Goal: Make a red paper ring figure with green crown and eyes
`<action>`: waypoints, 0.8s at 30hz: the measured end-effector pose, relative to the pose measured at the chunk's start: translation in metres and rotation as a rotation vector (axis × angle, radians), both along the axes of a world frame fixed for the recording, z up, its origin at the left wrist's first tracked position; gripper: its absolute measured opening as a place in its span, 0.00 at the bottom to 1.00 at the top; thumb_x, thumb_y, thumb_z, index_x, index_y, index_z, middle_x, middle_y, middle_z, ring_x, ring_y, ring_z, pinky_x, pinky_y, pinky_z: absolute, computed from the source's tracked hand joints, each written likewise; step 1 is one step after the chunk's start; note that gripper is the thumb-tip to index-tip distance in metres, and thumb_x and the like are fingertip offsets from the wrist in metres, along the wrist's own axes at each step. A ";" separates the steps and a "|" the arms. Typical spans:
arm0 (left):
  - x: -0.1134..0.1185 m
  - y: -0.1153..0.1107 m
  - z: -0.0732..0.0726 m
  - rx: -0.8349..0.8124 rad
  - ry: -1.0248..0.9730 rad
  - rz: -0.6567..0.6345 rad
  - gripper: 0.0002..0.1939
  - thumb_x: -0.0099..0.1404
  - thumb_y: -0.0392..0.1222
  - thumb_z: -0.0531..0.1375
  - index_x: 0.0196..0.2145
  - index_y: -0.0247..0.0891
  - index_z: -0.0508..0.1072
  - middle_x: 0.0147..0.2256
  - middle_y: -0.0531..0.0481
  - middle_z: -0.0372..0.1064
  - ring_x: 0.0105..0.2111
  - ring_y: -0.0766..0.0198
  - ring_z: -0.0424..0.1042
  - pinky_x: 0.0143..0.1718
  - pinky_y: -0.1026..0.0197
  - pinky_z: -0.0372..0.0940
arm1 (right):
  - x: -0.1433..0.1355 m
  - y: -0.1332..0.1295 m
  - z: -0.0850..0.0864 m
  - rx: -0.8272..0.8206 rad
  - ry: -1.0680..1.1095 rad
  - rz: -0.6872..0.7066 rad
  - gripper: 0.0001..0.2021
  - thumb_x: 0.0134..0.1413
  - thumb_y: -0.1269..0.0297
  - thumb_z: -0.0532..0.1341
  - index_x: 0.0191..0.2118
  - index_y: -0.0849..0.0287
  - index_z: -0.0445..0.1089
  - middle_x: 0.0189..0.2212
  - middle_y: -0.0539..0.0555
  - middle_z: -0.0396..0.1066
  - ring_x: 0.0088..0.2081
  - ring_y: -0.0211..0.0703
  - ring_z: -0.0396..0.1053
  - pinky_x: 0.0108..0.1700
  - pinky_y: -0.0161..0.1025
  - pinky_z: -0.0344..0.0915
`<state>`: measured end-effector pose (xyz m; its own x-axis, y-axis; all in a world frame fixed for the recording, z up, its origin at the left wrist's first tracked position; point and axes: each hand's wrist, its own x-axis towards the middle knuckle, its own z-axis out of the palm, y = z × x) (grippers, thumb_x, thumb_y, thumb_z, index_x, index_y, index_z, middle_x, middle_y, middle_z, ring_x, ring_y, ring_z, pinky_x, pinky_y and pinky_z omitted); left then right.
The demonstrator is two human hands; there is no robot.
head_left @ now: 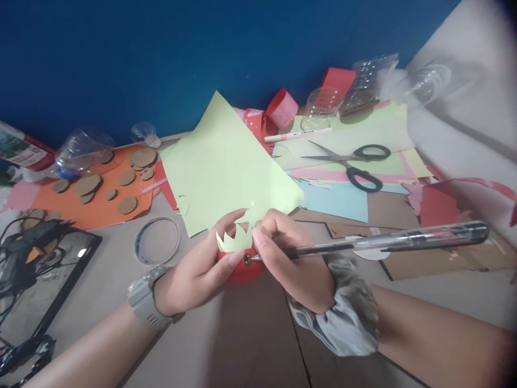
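Note:
My left hand point(204, 267), with a grey watch on its wrist, is closed around a small red paper piece point(244, 276) that looks like a short roll. Around its top edge sits a pale green paper crown point(235, 241) with cut points. A black ballpoint pen point(383, 241) lies in the grip of my right hand point(293, 256), its tip touching or nearly touching a small dark mark point(247, 260) on the red piece. My right fingers rest beside the crown's right end; whether they also pinch it I cannot tell.
A large pale green sheet point(226, 167) lies just beyond my hands. Black-handled scissors point(351, 161) rest on coloured papers at the right. Leftward are a tape roll point(157, 241), cardboard discs point(127, 205) on orange paper point(100, 207), and a cable-strewn dark-edged device point(52, 280). Plastic cups point(323, 108) stand behind.

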<state>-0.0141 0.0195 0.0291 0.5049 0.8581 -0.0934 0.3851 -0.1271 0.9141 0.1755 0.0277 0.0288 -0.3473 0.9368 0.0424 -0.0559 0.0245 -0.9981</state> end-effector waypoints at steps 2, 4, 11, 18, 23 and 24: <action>0.000 0.000 0.000 0.002 0.001 -0.001 0.28 0.75 0.50 0.49 0.67 0.41 0.47 0.55 0.41 0.61 0.56 0.50 0.61 0.55 0.49 0.59 | 0.000 0.000 0.000 0.016 0.005 -0.003 0.16 0.67 0.66 0.52 0.25 0.54 0.50 0.20 0.44 0.48 0.23 0.37 0.47 0.25 0.37 0.49; 0.001 0.000 0.001 0.004 0.001 -0.003 0.28 0.75 0.49 0.49 0.67 0.40 0.47 0.54 0.41 0.62 0.55 0.51 0.62 0.54 0.50 0.59 | 0.000 0.000 0.000 0.023 -0.001 -0.005 0.16 0.67 0.66 0.52 0.25 0.54 0.51 0.20 0.44 0.48 0.23 0.37 0.47 0.26 0.37 0.49; 0.001 0.000 0.002 -0.013 0.017 0.010 0.28 0.74 0.49 0.49 0.67 0.40 0.47 0.53 0.41 0.62 0.54 0.50 0.62 0.55 0.49 0.59 | 0.000 0.000 0.002 0.003 0.007 0.002 0.17 0.67 0.65 0.52 0.25 0.53 0.50 0.20 0.44 0.48 0.23 0.38 0.47 0.26 0.37 0.49; 0.000 0.000 0.001 -0.014 0.020 0.009 0.28 0.75 0.49 0.49 0.67 0.40 0.47 0.52 0.41 0.63 0.55 0.50 0.62 0.55 0.49 0.59 | 0.000 -0.001 0.001 0.007 0.029 -0.010 0.16 0.67 0.63 0.53 0.26 0.54 0.52 0.20 0.44 0.49 0.23 0.38 0.48 0.25 0.37 0.49; 0.000 -0.001 0.000 -0.013 0.006 0.010 0.28 0.75 0.50 0.49 0.67 0.42 0.47 0.54 0.42 0.62 0.56 0.50 0.61 0.55 0.49 0.59 | -0.001 -0.001 0.001 0.032 0.021 0.006 0.17 0.67 0.67 0.52 0.25 0.54 0.50 0.20 0.44 0.49 0.23 0.37 0.48 0.26 0.37 0.49; 0.000 -0.001 0.000 -0.018 0.006 0.011 0.28 0.75 0.50 0.49 0.67 0.42 0.47 0.54 0.41 0.62 0.56 0.50 0.61 0.55 0.49 0.59 | -0.001 -0.001 0.000 0.041 0.019 0.015 0.17 0.67 0.68 0.52 0.25 0.54 0.50 0.20 0.43 0.48 0.23 0.37 0.47 0.26 0.36 0.49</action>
<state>-0.0140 0.0189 0.0295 0.4951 0.8616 -0.1119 0.3920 -0.1066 0.9137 0.1745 0.0270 0.0292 -0.3600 0.9288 0.0875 -0.0755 0.0645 -0.9951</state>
